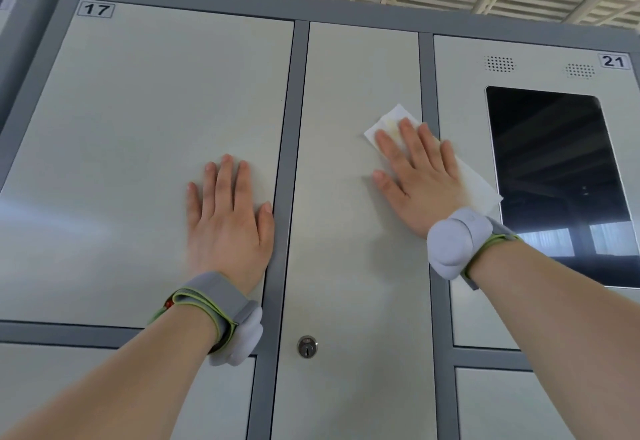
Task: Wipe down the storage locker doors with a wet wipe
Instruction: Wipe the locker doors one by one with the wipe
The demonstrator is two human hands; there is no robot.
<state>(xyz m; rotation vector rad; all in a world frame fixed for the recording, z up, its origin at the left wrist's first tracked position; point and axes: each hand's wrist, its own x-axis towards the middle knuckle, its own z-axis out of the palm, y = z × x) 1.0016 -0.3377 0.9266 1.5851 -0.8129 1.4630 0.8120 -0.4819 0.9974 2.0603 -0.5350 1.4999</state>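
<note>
Both arms reach up and forward to the locker bank. The left hand [227,213] lies flat, fingers straight and slightly spread, on the door numbered 17 [138,149], thumb at the door's right edge. The right hand [420,176] is flat with spread fingers, pressing a white wet wipe [389,121] against the narrow middle door [349,232] near its right edge. The hand covers most of the wipe; its lower end overlaps the frame [427,76] and touches the dark screen [554,162]. Both wrists carry grey bands.
</note>
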